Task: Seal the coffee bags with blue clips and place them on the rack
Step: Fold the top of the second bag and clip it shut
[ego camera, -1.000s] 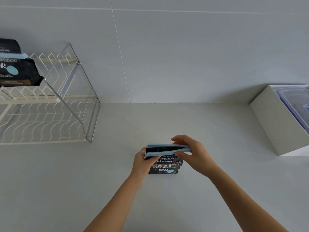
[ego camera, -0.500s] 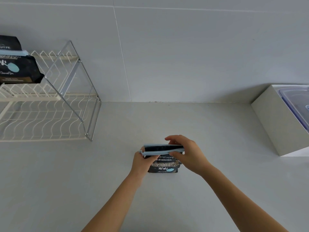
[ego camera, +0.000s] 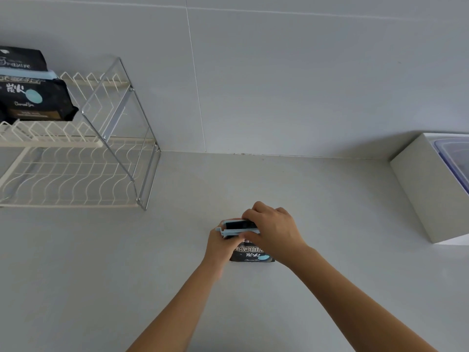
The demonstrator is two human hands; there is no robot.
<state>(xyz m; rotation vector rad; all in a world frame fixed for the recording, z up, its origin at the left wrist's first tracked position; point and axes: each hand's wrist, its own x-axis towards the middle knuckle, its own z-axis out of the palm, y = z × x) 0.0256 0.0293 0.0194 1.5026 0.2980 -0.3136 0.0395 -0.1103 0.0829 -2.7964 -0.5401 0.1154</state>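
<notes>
A black coffee bag (ego camera: pixel 251 254) stands upright on the counter near its middle. A light blue clip (ego camera: pixel 229 230) lies across the bag's folded top. My left hand (ego camera: pixel 218 246) grips the bag's left side at the clip's hinge end. My right hand (ego camera: pixel 272 229) covers the clip's right half and presses down on it. On the upper shelf of the two-tier wire rack (ego camera: pixel 76 171) at the left sits another black coffee bag (ego camera: pixel 33 95), closed with a blue clip (ego camera: pixel 28 74).
A white box (ego camera: pixel 429 189) holding a clear plastic container (ego camera: pixel 456 161) stands at the right edge of the counter. The tiled wall runs behind. The rack's lower shelf holds nothing.
My right hand has slid left along the clip and pressed it down; the clip's two arms, apart before, now lie closer together on the bag top.
</notes>
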